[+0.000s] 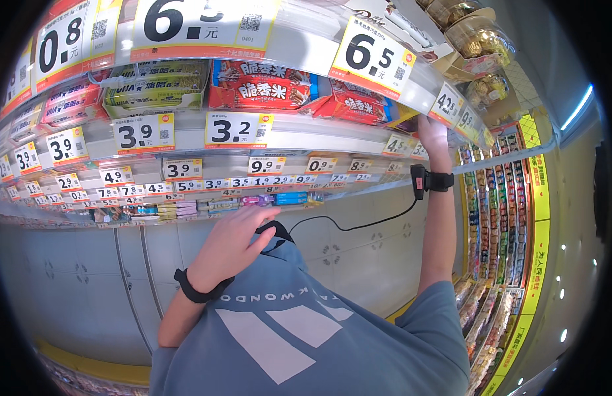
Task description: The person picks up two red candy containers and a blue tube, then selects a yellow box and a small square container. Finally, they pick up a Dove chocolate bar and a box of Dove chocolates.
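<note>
My right hand (433, 134) reaches up to the right end of a snack shelf, beside a yellow and purple package (405, 119). Its fingers are hidden behind the shelf's front strip, so what they hold does not show. Just left of it lie red-wrapped snack bars (358, 105) in an open display box. My left hand (240, 240) is raised before my chest, near the shirt collar, with fingers slightly bent and nothing in it. Both wrists wear black bands; a black device with a cable sits on the right one.
More red bars (261, 89) and green-yellow candy packs (155, 91) fill the same shelf. Price tags (239, 129) line the shelf edges. Gold-wrapped sweets in clear tubs (479, 42) stand at the upper right. A rack of small packets (494, 213) stands at the right.
</note>
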Action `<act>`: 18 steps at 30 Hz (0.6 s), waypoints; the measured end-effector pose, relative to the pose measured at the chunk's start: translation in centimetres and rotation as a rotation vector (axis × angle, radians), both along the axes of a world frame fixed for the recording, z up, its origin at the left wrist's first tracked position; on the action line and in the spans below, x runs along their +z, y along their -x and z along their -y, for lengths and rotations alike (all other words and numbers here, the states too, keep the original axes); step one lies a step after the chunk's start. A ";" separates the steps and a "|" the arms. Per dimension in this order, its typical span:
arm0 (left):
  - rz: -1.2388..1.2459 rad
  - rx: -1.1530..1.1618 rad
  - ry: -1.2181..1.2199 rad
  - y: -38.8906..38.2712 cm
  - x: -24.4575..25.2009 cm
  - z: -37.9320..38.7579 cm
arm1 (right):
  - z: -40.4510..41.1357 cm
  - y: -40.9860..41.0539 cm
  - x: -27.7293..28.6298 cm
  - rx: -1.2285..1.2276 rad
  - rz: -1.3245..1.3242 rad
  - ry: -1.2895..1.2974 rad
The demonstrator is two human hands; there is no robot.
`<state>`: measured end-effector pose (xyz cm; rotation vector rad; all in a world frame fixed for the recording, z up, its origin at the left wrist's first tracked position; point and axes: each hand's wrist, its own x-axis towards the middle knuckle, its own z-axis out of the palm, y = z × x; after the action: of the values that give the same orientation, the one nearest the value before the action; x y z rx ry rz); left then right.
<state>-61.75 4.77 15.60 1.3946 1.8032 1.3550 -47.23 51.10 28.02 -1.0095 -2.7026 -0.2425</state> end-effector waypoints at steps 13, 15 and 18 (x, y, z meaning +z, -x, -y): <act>-0.002 -0.021 0.010 -0.7 0.2 0.0 | 1.1 -0.9 -0.9 0.088 -0.211 -0.035; 0.010 -0.031 0.016 -0.5 0.4 0.0 | 1.2 -1.3 -1.2 0.194 -0.270 -0.048; 0.021 -0.038 0.024 -0.3 0.7 -0.2 | 0.7 -1.4 -1.6 0.114 -0.210 -0.041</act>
<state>-61.49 5.01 16.28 1.3902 1.7641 1.3199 -45.81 50.36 26.38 -0.8171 -2.5426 -0.1600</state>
